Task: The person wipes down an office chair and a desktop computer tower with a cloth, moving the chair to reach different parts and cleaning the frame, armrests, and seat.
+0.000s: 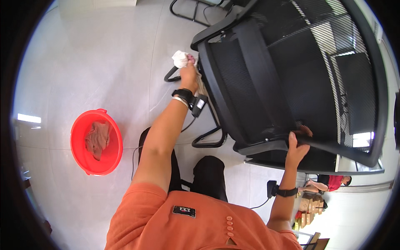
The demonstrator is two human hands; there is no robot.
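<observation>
My left hand is closed on a whitish cloth with a pink patch, against the lower edge of a black mesh-back office chair. More light cloth hangs down along the chair's side below the wrist. My right hand grips the chair's black frame near the armrest, thumb on the near side and fingers partly hidden behind the mesh. Both wrists wear black straps with small boxes and cables. To the left a red plastic bucket stands on the floor with a brown cloth in it.
The chair's black tubular legs reach over the tiled floor. Another tubular chair base stands at the top. At the right, beyond the chair, a person in red sits near stacked cardboard boxes. A cable runs beside the bucket.
</observation>
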